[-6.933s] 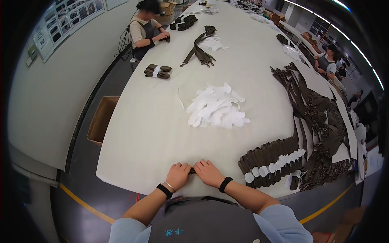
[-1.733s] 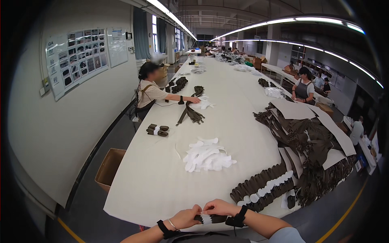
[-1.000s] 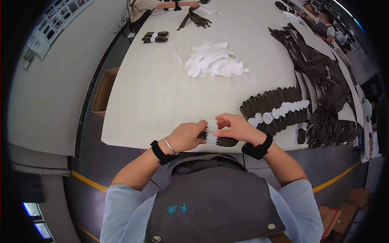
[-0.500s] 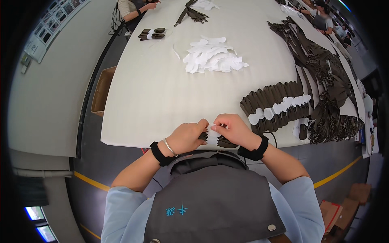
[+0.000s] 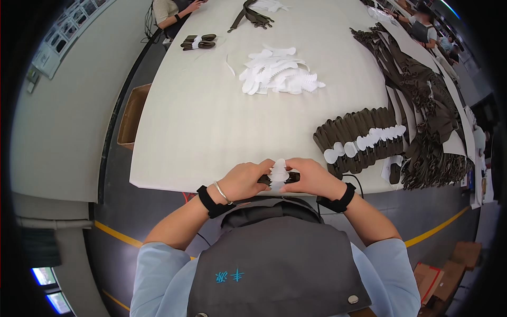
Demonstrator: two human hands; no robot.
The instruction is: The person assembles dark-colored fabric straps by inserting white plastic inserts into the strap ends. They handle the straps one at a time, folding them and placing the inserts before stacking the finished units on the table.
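Note:
At the near table edge I hold a folded dark brown strap (image 5: 294,177) between both hands, a white paper band (image 5: 278,173) around its middle. My left hand (image 5: 240,181) grips the left end, thumb and fingers closed. My right hand (image 5: 315,178) pinches the other end, fingertips beside the band. The band's rounded, notched tip stands up between my hands. To the right lies a row of banded, folded straps (image 5: 356,138), packed side by side. Farther up the table is a loose pile of white paper bands (image 5: 280,73).
Long loose straps with metal hooks (image 5: 422,100) heap along the right side of the table (image 5: 200,127). One banded strap bundle (image 5: 198,42) lies far left; more straps (image 5: 252,17) lie at the far end. A co-worker (image 5: 177,16) sits far left. A cardboard box (image 5: 133,116) stands beside the table.
My right hand has shifted from the white band to the strap's right end, uncovering the band's tip. My left hand keeps nearly the same place.

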